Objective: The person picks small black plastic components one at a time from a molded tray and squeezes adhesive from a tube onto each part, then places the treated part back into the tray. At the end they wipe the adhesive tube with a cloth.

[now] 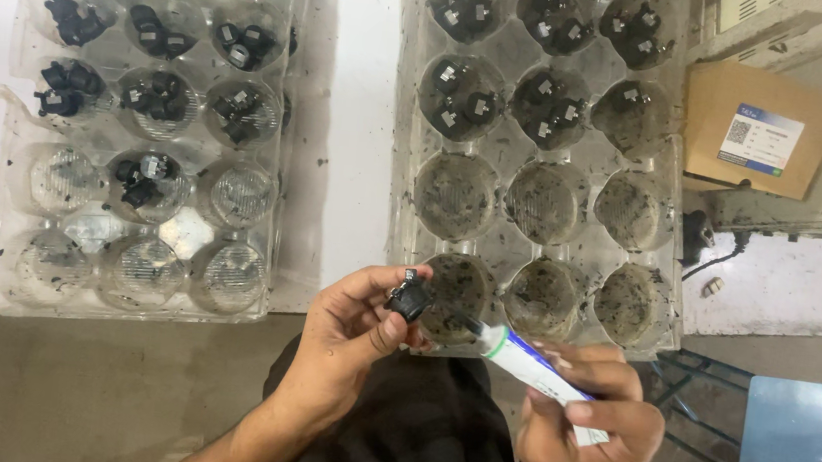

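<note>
Just below the right-hand tray, near the bottom middle of the view: left hand closed around a small black part, pinched between thumb and fingertips and turned toward the other hand. Right hand wrapped tight around a white tube with a blue band and a green collar, held slanted up and to the left. Thin dark nozzle of the tube aimed at the black part, tip touching it or just beside it; cannot tell which. Both hands over a dark lap, close to the front edge of the white table.

On the table, two clear plastic trays with round cups in rows of three. Left tray: black parts in the upper cups and in one middle cup of the fourth row, lower cups bare and fairly clean. Right tray: grimy, speckled with dark flecks, black parts in the top two rows, lower two rows without parts. Black part in the left hand just over the near-left cup of the right tray.

At upper right, a brown cardboard box with a white and blue label. At lower right, a pale blue square sheet over a dark metal frame.
</note>
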Action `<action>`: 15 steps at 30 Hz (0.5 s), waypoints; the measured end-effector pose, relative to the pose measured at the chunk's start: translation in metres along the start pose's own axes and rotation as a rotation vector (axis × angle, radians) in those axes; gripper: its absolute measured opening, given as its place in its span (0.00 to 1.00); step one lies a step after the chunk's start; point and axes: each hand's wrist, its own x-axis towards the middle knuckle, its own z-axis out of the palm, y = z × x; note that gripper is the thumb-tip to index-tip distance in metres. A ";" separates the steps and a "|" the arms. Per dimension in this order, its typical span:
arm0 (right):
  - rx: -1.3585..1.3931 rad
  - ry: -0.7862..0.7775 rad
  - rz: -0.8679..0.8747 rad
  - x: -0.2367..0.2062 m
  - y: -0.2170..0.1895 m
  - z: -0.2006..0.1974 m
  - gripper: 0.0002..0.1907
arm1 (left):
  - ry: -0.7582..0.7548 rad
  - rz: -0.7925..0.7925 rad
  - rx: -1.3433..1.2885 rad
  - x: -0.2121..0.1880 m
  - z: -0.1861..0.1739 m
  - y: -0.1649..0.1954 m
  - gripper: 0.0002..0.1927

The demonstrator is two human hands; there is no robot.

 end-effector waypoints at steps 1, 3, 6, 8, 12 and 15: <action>0.071 0.070 0.004 -0.004 0.002 0.004 0.20 | 0.012 0.007 0.022 0.000 0.000 0.002 0.24; 0.152 0.129 0.028 -0.010 0.004 0.003 0.19 | 0.020 0.024 0.061 0.001 -0.001 0.005 0.24; 0.185 0.138 0.050 -0.013 0.008 -0.004 0.18 | 0.012 0.065 0.100 0.008 -0.003 0.006 0.23; 0.195 0.191 0.030 -0.015 0.014 -0.007 0.19 | 0.018 0.089 0.099 0.010 -0.003 0.002 0.23; 0.127 0.130 0.009 -0.006 0.028 -0.027 0.19 | 0.036 0.161 0.107 0.020 0.006 -0.013 0.24; 0.107 0.102 0.016 0.005 0.041 -0.045 0.19 | 0.082 0.140 0.185 0.027 0.022 -0.029 0.23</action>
